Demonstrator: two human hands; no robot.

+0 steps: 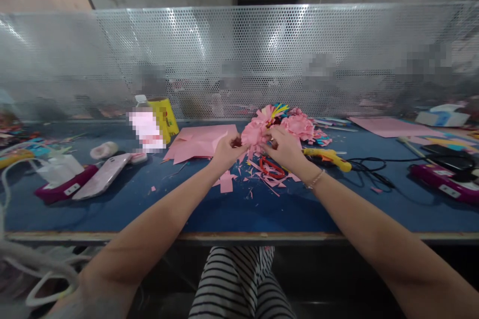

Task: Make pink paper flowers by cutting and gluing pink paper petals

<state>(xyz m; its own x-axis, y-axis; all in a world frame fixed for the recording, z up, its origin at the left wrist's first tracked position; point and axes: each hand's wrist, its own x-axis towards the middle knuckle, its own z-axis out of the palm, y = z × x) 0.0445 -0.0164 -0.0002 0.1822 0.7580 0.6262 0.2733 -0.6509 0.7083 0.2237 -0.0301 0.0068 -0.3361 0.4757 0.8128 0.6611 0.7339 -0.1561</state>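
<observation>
A pink paper flower [255,132] is held up between my two hands above the blue table. My left hand [229,150] pinches its left edge between thumb and fingers. On the other side, my right hand [282,145] is closed on the flower's right edge. More ruffled pink paper flowers [298,127] lie just behind my right hand, with yellow and blue fringed strips [280,109] beside them. Red-handled scissors [272,168] rest below the flower among pink paper scraps [226,182]. To the right of my wrist lies a yellow glue gun [339,160].
Pink paper sheets [198,142] lie left of centre. Farther left are a phone [103,177], a purple power strip [63,187] and a yellow box [164,119]. A black cable [374,172] crosses toward another purple power strip [445,184]. A perforated metal screen [239,55] closes off the back.
</observation>
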